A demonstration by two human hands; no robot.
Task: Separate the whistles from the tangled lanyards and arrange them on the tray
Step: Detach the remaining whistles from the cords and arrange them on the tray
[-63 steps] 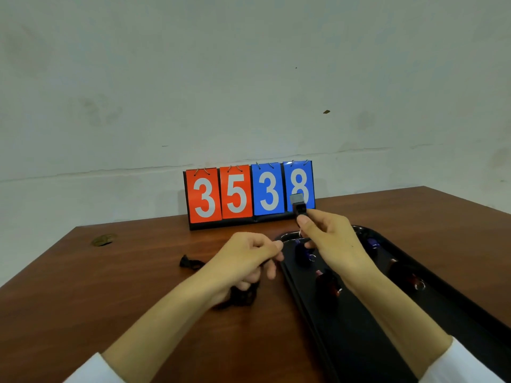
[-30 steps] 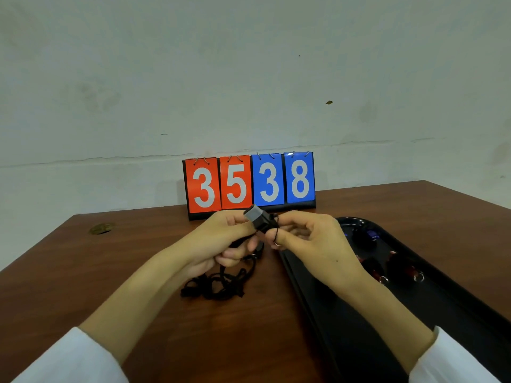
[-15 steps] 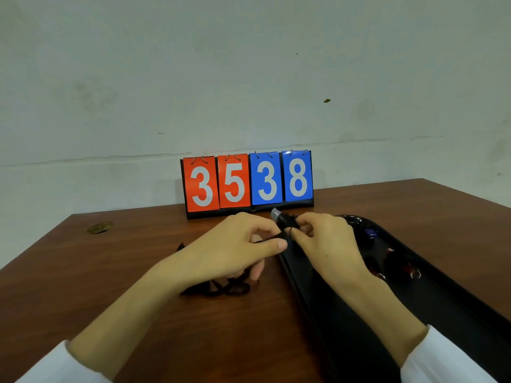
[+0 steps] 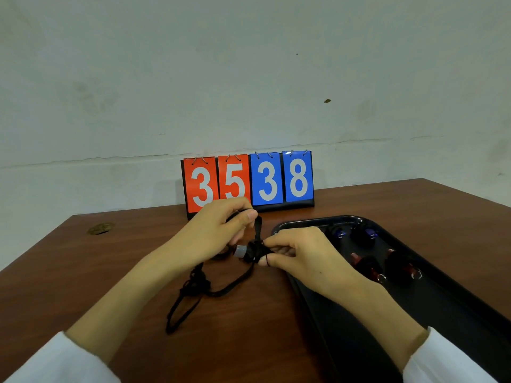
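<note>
A person in white sleeves (image 4: 69, 360) is working at a brown table (image 4: 110, 272). The left hand (image 4: 218, 233) is pinching the strap of a black lanyard (image 4: 193, 286) between thumb and curled fingers, holding it up just in front of a scoreboard (image 4: 249, 181) that is showing 35 and 38. The right hand (image 4: 304, 258) is gripping a black whistle (image 4: 250, 251) between thumb and fingertips, with its grey mouthpiece pointing toward the left hand. The whistle is sitting low between the two hands, just beside the left edge of the tray (image 4: 456, 322); whether it is touching the table cannot be told. The strap is running up from it to the left thumb, while the rest of the lanyard is trailing down in a knotted tangle onto the table between the forearms. The black tray is lying to the right, with four more whistles resting at its far end: two blue whistles (image 4: 338, 233) behind and two red whistles (image 4: 365, 265) in front.
</note>
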